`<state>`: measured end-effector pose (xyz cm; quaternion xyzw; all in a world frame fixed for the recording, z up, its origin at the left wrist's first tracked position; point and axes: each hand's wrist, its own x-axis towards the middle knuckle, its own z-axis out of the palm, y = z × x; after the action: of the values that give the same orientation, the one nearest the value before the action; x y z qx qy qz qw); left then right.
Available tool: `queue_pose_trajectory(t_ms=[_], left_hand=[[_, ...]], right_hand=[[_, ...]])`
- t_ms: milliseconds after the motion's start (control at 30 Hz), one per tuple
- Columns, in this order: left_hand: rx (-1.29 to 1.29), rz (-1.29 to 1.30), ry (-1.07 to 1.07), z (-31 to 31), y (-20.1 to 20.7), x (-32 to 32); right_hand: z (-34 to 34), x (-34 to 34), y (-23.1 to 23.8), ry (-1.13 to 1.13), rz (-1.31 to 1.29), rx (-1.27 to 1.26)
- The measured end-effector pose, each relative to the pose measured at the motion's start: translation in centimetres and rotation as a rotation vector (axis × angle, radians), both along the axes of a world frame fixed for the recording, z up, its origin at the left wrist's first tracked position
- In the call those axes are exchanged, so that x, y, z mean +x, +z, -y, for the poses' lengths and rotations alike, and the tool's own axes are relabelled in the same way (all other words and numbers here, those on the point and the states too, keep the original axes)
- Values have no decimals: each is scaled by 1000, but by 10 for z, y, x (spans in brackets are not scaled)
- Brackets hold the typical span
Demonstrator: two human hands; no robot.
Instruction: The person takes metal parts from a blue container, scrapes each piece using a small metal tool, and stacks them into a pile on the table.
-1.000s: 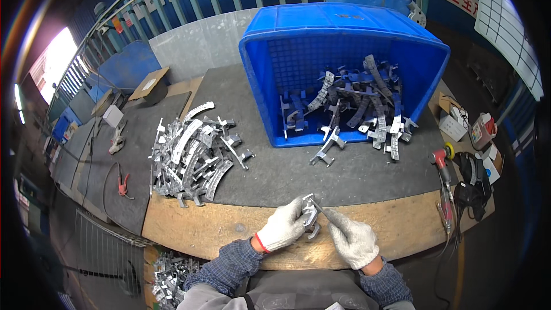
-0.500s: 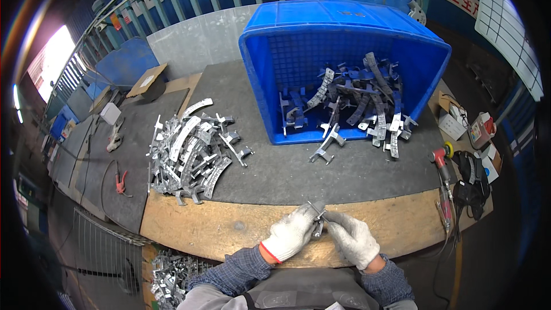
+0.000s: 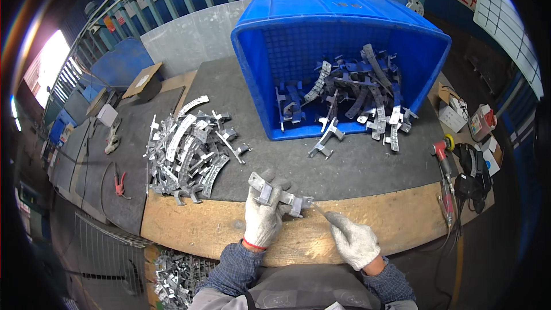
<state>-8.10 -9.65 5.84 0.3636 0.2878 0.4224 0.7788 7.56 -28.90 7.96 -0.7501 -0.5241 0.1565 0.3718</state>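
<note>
The left hand (image 3: 264, 218) clasps a seemingly half-done bracket (image 3: 294, 202), the right hand (image 3: 354, 244) pinches a thin tool (image 3: 320, 210), and crated parts (image 3: 379, 109) ahead perhaps remain.

Held bracket (image 3: 294, 202): metal, is showing a dull silver sheen. Hands (image 3: 262, 222): are wearing matt, rough-knit cloth gloves (image 3: 354, 245). Crate (image 3: 338, 9): smooth plastic, is gleaming. Surface (image 3: 373, 171): matt dark covering is bordering worn, grainy wood (image 3: 201, 221). Heaped brackets (image 3: 182, 138): metal, are glinting.
</note>
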Motion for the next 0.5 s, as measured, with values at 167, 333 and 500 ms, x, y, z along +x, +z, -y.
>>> queue_pose_trajectory(t_ms=[167, 333, 500], left_hand=[[229, -131, -19, 20, 8, -3], [361, -500, -645, 51, -1, -16], [1206, -550, -391, 46, 35, -1]], right_hand=[[-4, 3, 3, 31, 40, -38], [-7, 2, -6, 14, -120, -176], [-11, -2, -23, 25, -467, -104]])
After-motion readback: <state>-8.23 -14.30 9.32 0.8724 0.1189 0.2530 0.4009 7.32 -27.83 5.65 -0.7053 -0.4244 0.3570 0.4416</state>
